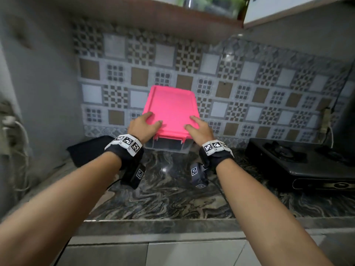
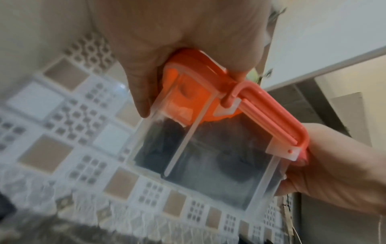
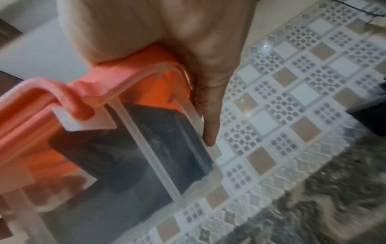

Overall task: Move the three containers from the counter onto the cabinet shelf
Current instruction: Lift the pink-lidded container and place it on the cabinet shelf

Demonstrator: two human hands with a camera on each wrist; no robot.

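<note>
A clear plastic container (image 1: 169, 145) with a pink lid (image 1: 170, 108) hangs in the air above the counter, in front of the tiled wall. My left hand (image 1: 143, 125) grips its near left corner, thumb on the lid and fingers down the side wall. My right hand (image 1: 197, 127) grips the near right corner the same way. In the left wrist view the container (image 2: 208, 165) shows its clear wall and a folded pink handle (image 2: 271, 118). In the right wrist view my fingers (image 3: 208, 115) lie along the container (image 3: 146, 165) side. The cabinet shelf (image 1: 153, 14) runs overhead.
A black gas stove (image 1: 299, 162) sits at the right on the marble counter (image 1: 172, 198). A black flat object (image 1: 90, 150) lies at the left by the wall. Cables (image 1: 17, 131) hang at the far left. Blurred items (image 1: 211, 4) stand on the shelf above.
</note>
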